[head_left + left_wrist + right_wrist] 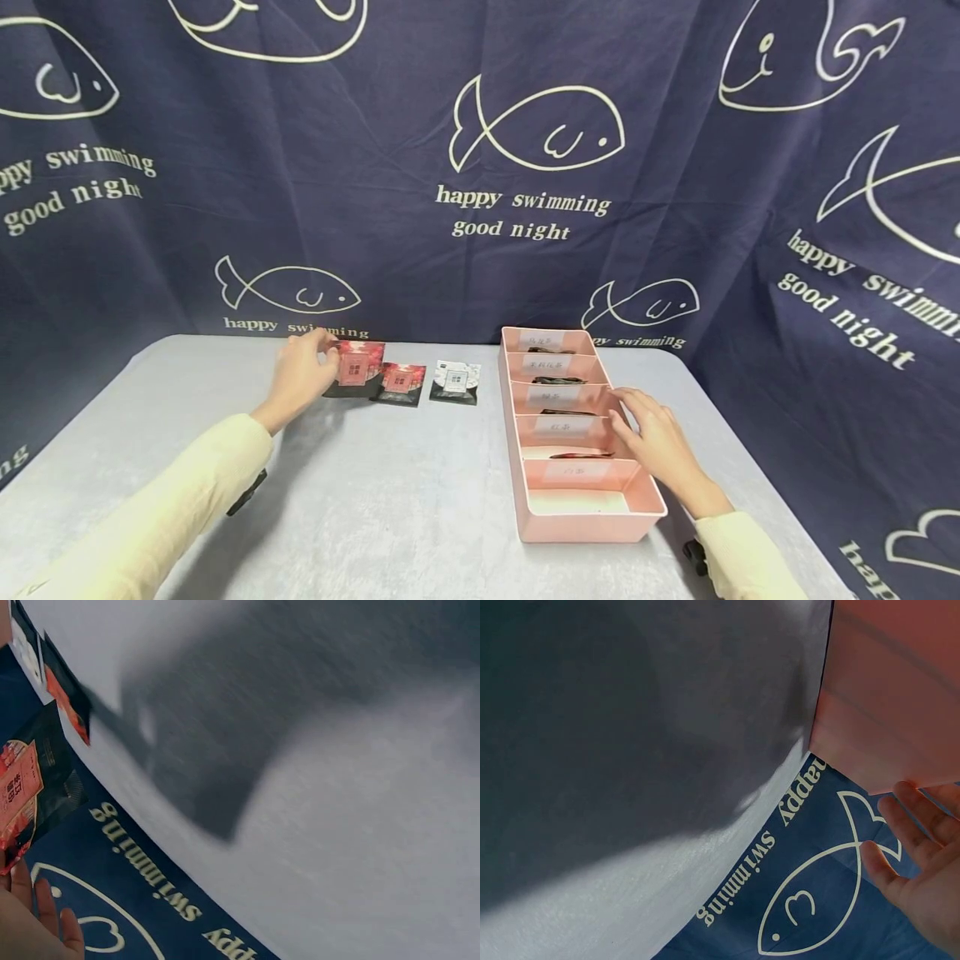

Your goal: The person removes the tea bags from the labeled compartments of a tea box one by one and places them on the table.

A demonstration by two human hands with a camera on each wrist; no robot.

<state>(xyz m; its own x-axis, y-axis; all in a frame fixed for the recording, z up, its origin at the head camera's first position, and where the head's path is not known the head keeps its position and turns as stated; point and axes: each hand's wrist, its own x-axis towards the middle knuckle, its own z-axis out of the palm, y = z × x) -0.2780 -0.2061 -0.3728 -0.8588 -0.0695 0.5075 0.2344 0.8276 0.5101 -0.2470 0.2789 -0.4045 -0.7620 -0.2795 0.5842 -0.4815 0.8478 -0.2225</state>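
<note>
My left hand (300, 371) pinches a red-and-black tea sachet (356, 367) by its edge, lifted above the table; the left wrist view shows the same sachet (22, 784) by the fingertips. Just right of it lies another red-and-black sachet (401, 383), then a white-and-black sachet (455, 382). At the right side of a long pink divided box (525, 492), my right hand (660, 433) has its fingers loosely bent at the rim. The right wrist view shows these fingers (926, 817) by the box wall (892, 690). Labels mark the compartments; dark sachets stand in the back ones.
A reddish sachet (581, 455) lies in the second compartment from the front; the front one shows a bare bottom. A dark blue curtain (420, 275) with fish drawings hangs behind the grey table (390, 517). Dark straps (246, 493) sit under the wrists.
</note>
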